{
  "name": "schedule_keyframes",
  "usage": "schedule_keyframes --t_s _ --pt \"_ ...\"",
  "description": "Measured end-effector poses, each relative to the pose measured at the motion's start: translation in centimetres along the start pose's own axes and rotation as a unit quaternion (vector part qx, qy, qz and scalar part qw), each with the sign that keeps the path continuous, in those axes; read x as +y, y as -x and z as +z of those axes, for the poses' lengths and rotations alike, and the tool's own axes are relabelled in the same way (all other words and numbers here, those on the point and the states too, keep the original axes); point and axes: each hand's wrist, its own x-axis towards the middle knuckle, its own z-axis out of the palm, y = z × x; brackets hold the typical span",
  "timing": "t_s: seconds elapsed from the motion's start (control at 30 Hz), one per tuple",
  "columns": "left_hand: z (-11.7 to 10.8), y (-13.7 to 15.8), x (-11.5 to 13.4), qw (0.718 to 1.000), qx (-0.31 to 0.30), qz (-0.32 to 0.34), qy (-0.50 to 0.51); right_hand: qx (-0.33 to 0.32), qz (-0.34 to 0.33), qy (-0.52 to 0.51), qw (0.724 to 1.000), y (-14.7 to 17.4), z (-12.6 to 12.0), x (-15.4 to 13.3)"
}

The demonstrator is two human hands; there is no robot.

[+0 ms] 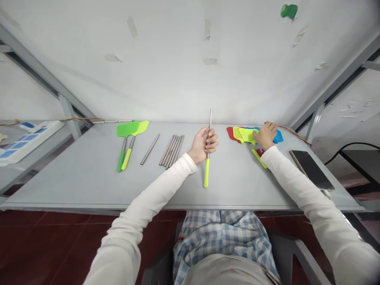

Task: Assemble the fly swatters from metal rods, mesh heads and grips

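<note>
My left hand is wrapped round the metal rod of a fly swatter handle, which has a yellow-green grip at its lower end and a bare upper end. The rod stands nearly upright in view above the middle of the table. Over at the right, my right hand lies on a pile of fly swatter heads, fingers spread. Its thumb touches a yellow swatter head, while blue and red heads show around it. Beneath the wrist, a yellow-green grip and red and blue ones are partly hidden.
Two assembled fly swatters, one green and one yellow-green, lie at left. Beside them are a single metal tube and several more tubes. A phone rests at right. A power strip sits far left; a wall stands behind.
</note>
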Motion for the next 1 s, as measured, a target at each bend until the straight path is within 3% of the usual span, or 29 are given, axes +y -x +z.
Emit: schedule_keyframes --t_s 0.1,0.13,0.2,0.3,0.37,0.6,0.7,0.8,1.0 --pt "0.1 -0.9 -0.6 0.999 -0.001 -0.032 -0.033 -0.011 -0.095 -0.116 0.989 1.4 -1.1 -3.0" --pt "0.3 -1.3 -0.8 0.998 -0.001 -0.045 -0.046 -0.025 -0.135 -0.19 0.972 1.9 -1.5 -4.3" --pt "0.7 -2.2 -1.3 0.995 0.003 -0.069 -0.066 -0.095 -0.195 -0.344 0.914 2.8 -2.4 -7.2" --pt "1.1 -3.1 -2.0 0.994 0.019 -0.073 -0.078 -0.244 -0.147 -0.487 0.826 3.6 -3.1 -10.9" --pt "1.0 -3.2 -2.6 0.994 0.029 -0.05 -0.089 -0.282 -0.1 -0.523 0.798 3.4 -3.1 -12.2" --pt "-0.7 0.1 -5.9 0.968 -0.007 -0.005 -0.249 -0.156 0.023 -0.618 0.77 -0.1 -1.7 -10.8" --pt "-0.7 0.7 -6.1 0.958 0.019 0.003 -0.288 -0.171 0.106 -0.633 0.748 -0.1 -1.2 -10.3" --pt "-0.2 0.3 -5.8 0.954 0.041 0.004 -0.296 -0.211 0.173 -0.64 0.718 1.9 -0.7 -10.9" --pt "0.9 -0.3 -5.7 0.966 0.079 0.01 -0.247 -0.296 0.155 -0.646 0.687 5.7 -0.9 -12.5"
